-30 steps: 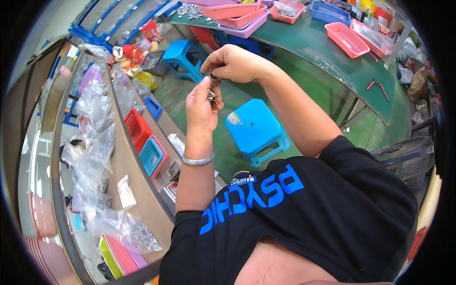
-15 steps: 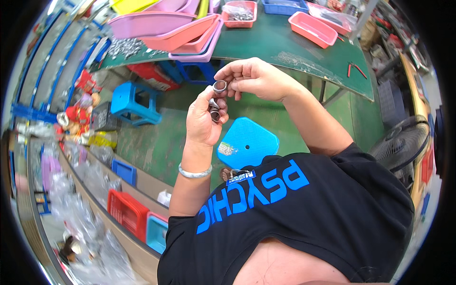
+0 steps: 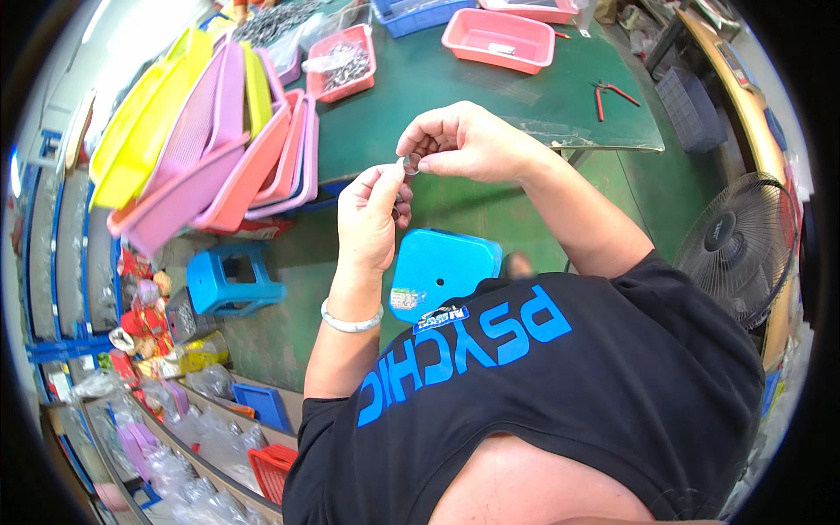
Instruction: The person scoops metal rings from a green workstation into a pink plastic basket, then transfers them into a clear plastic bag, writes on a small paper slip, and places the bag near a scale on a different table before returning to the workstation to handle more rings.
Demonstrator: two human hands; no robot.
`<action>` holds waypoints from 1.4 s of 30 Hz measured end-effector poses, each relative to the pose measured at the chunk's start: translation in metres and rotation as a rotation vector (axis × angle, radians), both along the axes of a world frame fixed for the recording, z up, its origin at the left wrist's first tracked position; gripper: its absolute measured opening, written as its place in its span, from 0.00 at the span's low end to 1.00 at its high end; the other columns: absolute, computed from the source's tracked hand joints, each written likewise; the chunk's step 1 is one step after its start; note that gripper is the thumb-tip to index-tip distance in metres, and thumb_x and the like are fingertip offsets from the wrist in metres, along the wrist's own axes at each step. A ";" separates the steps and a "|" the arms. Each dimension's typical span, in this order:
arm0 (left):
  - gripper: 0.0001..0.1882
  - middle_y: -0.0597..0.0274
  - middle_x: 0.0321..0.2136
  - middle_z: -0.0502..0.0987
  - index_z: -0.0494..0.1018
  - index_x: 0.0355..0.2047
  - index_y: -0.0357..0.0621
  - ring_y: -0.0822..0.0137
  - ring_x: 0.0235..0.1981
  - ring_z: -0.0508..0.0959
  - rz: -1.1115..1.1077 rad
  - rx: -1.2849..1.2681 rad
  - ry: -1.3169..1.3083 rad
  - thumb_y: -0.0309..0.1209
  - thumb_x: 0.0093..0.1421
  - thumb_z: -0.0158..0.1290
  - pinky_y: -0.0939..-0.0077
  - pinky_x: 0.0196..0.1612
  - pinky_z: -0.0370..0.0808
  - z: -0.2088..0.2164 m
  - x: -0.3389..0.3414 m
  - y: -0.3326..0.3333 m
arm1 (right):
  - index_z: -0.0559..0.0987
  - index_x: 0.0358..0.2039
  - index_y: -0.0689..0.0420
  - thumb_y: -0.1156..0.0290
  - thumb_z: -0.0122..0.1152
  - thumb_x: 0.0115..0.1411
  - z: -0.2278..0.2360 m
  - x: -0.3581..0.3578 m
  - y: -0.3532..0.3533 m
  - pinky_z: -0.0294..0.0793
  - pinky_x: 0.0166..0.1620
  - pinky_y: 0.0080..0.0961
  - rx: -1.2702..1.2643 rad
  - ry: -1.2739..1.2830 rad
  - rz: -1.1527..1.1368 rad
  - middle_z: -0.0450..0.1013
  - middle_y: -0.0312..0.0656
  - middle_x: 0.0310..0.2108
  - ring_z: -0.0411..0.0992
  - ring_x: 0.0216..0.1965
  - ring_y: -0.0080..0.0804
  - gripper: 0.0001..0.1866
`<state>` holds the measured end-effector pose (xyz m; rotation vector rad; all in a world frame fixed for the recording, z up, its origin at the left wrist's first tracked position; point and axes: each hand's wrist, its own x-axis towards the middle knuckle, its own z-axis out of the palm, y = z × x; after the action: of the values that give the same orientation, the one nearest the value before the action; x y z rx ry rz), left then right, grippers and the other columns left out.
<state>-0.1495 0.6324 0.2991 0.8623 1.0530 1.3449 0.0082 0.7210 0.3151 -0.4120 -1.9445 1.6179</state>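
Both hands are raised between my body and the green table, close together. A small shiny metal ring (image 3: pixel 411 164) is pinched at the fingertips of my left hand (image 3: pixel 367 219). The thumb and fingers of my right hand (image 3: pixel 468 144) close on that same ring from the other side. Further metal rings (image 3: pixel 396 211) sit in the curled lower fingers of my left hand, mostly hidden by them. A pale bangle circles my left wrist.
Before me is a green table (image 3: pixel 385 131) with stacked pink, purple and yellow trays (image 3: pixel 223 184), a pink tray of metal parts (image 3: pixel 367 66), an open pink tray (image 3: pixel 468 44) and red-handled pliers (image 3: pixel 599 101). Blue stools (image 3: pixel 446 262) stand below; a fan (image 3: pixel 726 249) is at right.
My view has turned, so the table and trays sit differently. My right fingertips have come onto the ring, which has tilted. The other rings in my left hand are now more hidden.
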 end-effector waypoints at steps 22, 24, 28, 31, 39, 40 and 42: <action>0.08 0.70 0.18 0.68 0.72 0.30 0.40 0.81 0.16 0.63 -0.296 -0.104 0.126 0.31 0.57 0.45 0.90 0.19 0.61 -0.079 -0.052 0.127 | 0.71 0.38 0.64 0.78 0.53 0.50 -0.086 -0.030 0.075 0.70 0.32 0.16 -0.421 0.005 -0.313 0.71 0.38 0.29 0.68 0.28 0.20 0.13; 0.08 0.70 0.19 0.69 0.72 0.31 0.39 0.82 0.17 0.64 -0.280 -0.050 0.113 0.31 0.56 0.47 0.91 0.18 0.61 -0.078 -0.049 0.130 | 0.71 0.39 0.64 0.78 0.53 0.50 -0.083 -0.024 0.077 0.70 0.33 0.16 -0.439 0.067 -0.330 0.71 0.39 0.30 0.69 0.28 0.21 0.13; 0.09 0.70 0.19 0.69 0.72 0.33 0.38 0.83 0.17 0.64 -0.267 0.050 0.141 0.30 0.55 0.49 0.91 0.18 0.61 -0.069 -0.043 0.137 | 0.70 0.40 0.63 0.79 0.52 0.50 -0.078 -0.018 0.080 0.70 0.34 0.17 -0.429 0.154 -0.353 0.72 0.41 0.31 0.69 0.29 0.22 0.14; 0.07 0.70 0.19 0.69 0.72 0.31 0.38 0.83 0.17 0.64 -0.263 0.076 0.157 0.29 0.55 0.49 0.91 0.18 0.61 -0.067 -0.040 0.143 | 0.70 0.40 0.63 0.79 0.52 0.50 -0.075 -0.015 0.081 0.70 0.34 0.18 -0.404 0.198 -0.368 0.71 0.40 0.30 0.69 0.29 0.22 0.14; 0.13 0.68 0.16 0.66 0.70 0.26 0.39 0.77 0.14 0.63 -0.360 -0.174 -0.145 0.37 0.57 0.44 0.87 0.15 0.57 -0.060 -0.038 0.148 | 0.71 0.40 0.64 0.78 0.54 0.49 -0.073 -0.017 0.080 0.69 0.32 0.17 -0.279 0.180 -0.368 0.70 0.38 0.29 0.68 0.27 0.21 0.15; 0.13 0.68 0.16 0.65 0.69 0.26 0.40 0.77 0.15 0.62 -0.372 -0.207 -0.172 0.38 0.57 0.44 0.87 0.15 0.57 -0.062 -0.039 0.149 | 0.71 0.40 0.64 0.78 0.55 0.49 -0.075 -0.018 0.081 0.68 0.31 0.17 -0.282 0.175 -0.360 0.70 0.38 0.28 0.67 0.27 0.21 0.15; 0.14 0.69 0.16 0.65 0.68 0.25 0.41 0.77 0.15 0.62 -0.384 -0.254 -0.194 0.40 0.58 0.43 0.87 0.15 0.56 -0.064 -0.040 0.150 | 0.71 0.40 0.63 0.77 0.55 0.49 -0.078 -0.020 0.082 0.68 0.30 0.16 -0.266 0.168 -0.355 0.70 0.37 0.28 0.67 0.26 0.20 0.15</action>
<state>-0.1893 0.7823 0.2353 0.6861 0.8341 0.9290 -0.0113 0.8034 0.2371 -0.6630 -1.4420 1.6176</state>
